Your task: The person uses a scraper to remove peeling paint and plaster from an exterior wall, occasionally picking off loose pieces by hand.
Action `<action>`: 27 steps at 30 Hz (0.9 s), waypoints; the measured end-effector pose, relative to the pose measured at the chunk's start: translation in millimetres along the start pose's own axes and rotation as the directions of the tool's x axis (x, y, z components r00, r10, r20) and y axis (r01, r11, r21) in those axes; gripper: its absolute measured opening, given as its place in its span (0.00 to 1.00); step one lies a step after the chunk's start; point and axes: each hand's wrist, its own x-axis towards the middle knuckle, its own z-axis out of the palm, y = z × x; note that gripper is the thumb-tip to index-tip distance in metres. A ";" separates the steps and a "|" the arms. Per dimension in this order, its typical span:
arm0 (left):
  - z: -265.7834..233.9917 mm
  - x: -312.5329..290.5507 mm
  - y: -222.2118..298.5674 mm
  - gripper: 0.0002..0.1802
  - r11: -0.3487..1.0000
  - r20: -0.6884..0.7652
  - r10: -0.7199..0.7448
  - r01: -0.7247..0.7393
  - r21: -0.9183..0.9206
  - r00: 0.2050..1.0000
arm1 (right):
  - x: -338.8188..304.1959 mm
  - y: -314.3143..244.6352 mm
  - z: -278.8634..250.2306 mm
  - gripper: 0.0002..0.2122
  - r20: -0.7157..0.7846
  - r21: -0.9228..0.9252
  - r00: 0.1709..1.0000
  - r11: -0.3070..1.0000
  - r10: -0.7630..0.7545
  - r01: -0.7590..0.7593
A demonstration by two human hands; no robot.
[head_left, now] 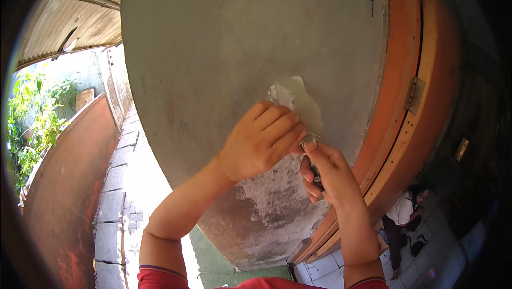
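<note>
Both hands [298, 153] (scraper [309, 142] gripped) near door frame [397, 102].

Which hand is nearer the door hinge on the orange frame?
Right. The right hand, holding a scraper, sits just left of and below the hinge; the left hand is farther left on the grey wall.

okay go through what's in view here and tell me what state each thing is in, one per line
Grey plastered wall: paint flaking low down, pale fresh patch at the middle.
Small metal scraper: blade pressed flat to the wall.
Left hand: fisted, touching the blade.
Right hand: gripping the handle.
Orange wooden door frame: hinge exposed.
</note>
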 end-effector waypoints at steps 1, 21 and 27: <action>-0.2 0.2 0.4 0.13 1.000 -0.021 -0.006 0.006 -0.005 1.000 | -0.8 0.9 -0.8 0.22 -0.008 -0.017 1.000 1.000 0.000 0.000; -4.3 -8.6 4.8 0.15 0.986 -0.217 -0.160 0.147 -0.073 0.963 | 1.0 -13.0 3.6 0.22 0.023 -0.020 0.999 0.999 -0.048 0.048; -3.3 -5.8 8.4 0.13 0.977 -0.261 -0.207 0.186 -0.105 0.943 | -2.9 -11.1 5.4 0.23 0.025 0.042 0.999 0.998 -0.042 0.041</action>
